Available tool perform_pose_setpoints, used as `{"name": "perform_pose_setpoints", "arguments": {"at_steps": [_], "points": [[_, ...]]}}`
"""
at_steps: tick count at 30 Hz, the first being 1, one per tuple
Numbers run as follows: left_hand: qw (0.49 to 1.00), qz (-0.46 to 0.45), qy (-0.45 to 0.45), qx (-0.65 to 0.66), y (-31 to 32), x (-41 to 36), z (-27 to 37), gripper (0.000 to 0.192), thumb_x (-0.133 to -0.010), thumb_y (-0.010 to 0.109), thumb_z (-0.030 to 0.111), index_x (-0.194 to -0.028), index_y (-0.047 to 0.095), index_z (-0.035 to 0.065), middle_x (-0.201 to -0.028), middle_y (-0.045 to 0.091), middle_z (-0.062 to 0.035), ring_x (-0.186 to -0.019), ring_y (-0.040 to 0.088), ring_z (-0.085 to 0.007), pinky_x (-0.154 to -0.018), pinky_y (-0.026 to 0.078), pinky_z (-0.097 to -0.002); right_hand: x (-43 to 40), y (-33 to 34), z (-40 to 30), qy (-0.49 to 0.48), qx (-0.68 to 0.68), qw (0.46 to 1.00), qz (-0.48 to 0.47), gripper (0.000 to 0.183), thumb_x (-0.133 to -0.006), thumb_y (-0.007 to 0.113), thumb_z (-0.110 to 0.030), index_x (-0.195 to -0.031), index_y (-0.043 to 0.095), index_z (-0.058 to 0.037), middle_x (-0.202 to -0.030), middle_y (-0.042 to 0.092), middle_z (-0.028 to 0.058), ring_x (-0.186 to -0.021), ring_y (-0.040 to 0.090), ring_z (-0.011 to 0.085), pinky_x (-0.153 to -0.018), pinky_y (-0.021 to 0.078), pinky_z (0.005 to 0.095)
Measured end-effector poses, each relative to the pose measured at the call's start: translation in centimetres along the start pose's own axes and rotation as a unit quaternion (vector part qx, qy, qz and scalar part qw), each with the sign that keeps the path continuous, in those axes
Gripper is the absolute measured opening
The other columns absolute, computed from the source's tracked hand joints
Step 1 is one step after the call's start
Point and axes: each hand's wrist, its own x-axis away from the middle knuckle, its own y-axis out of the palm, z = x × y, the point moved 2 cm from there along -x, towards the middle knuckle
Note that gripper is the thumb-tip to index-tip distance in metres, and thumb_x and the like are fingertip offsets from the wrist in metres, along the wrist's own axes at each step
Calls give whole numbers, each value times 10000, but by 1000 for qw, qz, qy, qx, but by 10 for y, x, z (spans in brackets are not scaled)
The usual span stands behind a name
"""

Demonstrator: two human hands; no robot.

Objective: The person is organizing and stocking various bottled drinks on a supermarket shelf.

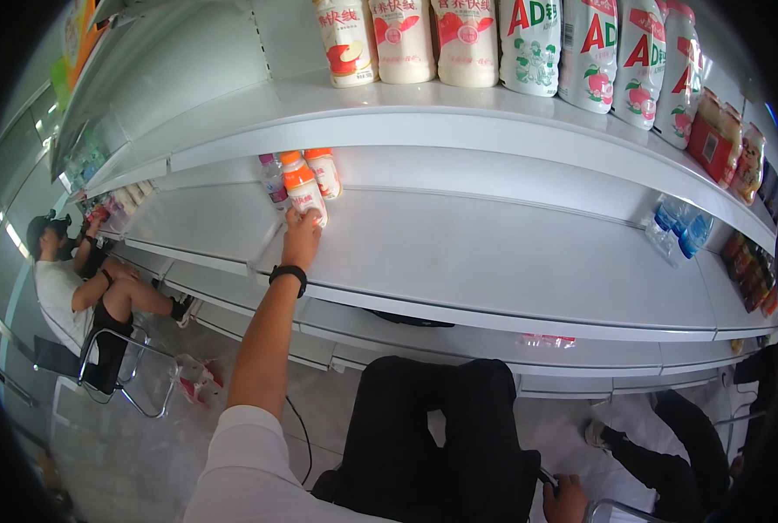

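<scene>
My left hand [302, 236], with a black band at the wrist, grips the lower part of an orange-capped bottle [301, 186] with a white label. The bottle leans slightly on the middle shelf [467, 248]. Close behind it stands another orange-capped bottle [324, 173]. A clear bottle with a purple cap [273, 180] is on its left. Down at the lower edge, beside my right thigh, my right hand [565, 500] is at a metal and black chair part [548, 479]; its fingers are partly hidden.
Several milk-drink bottles [402, 46] line the upper shelf [389, 127]. Blue-labelled clear bottles [680, 229] stand at the right of the middle shelf. A seated person [62, 281] is at the left; another person's legs [664, 457] show at the right. A cable [307, 438] trails on the floor.
</scene>
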Motion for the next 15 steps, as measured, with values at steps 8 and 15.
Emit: {"name": "perform_pose_setpoints", "arguments": {"at_steps": [8, 15], "points": [[995, -28, -40, -85, 2, 10, 14, 397, -839, 613, 74, -1225, 597, 166, -1269, 525, -192, -1130, 579, -386, -931, 505, -458, -2, -5, -10, 6, 11, 1000, 3, 285, -908, 634, -301, -1081, 680, -79, -1008, 662, 180, -855, 650, 407, -703, 528, 497], [990, -77, -58, -107, 7, -8, 19, 470, -844, 598, 134, -1312, 564, 160, -1293, 513, -189, -1152, 571, -377, -940, 501, -458, -4, -5, -8, 12, -10, 1000, -16, 297, -897, 642, -293, -1094, 676, -72, -1049, 660, 183, -876, 644, 413, -721, 530, 495]]}}
